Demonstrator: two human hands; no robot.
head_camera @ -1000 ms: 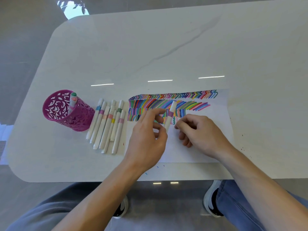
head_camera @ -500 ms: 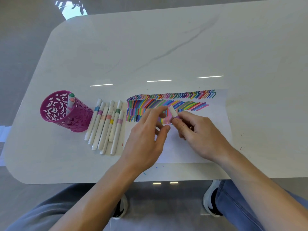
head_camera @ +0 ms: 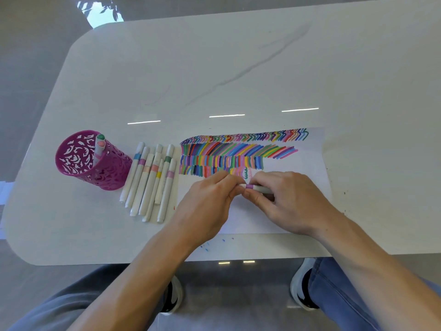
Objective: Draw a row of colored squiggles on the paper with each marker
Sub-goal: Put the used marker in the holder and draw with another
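No text, brand, number or sign can be read. The markers point(head_camera: 152, 180) on the surface show only coloured bands (any print is too small to tell), and the paper point(head_camera: 298, 177) bears only coloured strokes.

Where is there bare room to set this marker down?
Bare table lies beyond the paper and to its right. Crowded: the marker row and pink cup left of the paper, and left hand and right hand gripping the purple-banded marker mid-sheet.

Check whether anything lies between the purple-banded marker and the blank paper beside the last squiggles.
Nothing visible does. The left hand and right hand hold the white purple-banded marker over the white paper sheet, below those squiggles.
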